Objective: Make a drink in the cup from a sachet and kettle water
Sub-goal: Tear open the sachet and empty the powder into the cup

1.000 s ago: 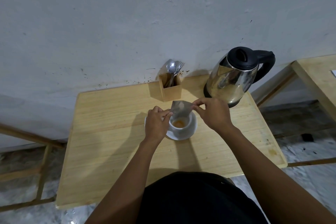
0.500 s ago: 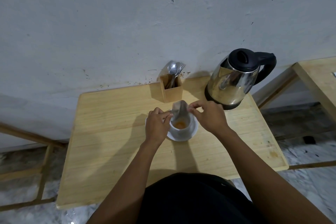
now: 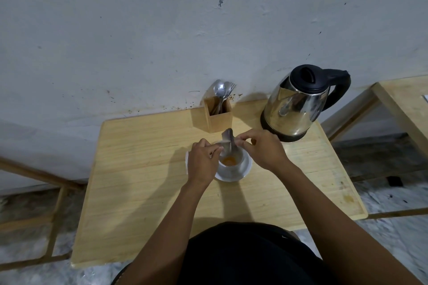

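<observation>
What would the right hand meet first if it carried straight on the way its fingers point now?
Most likely the sachet, already pinched in its grip above the cup. The right hand points leftward across the cup, and just beyond the sachet lie the fingers of the left hand. Depth between them is hard to judge.

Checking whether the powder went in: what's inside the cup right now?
Orange powder lies at the bottom of the cup. The sachet, held above, covers the far part of the inside.

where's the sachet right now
In the head view the sachet is pinched between both hands, right above the cup, near the table's middle.
</observation>
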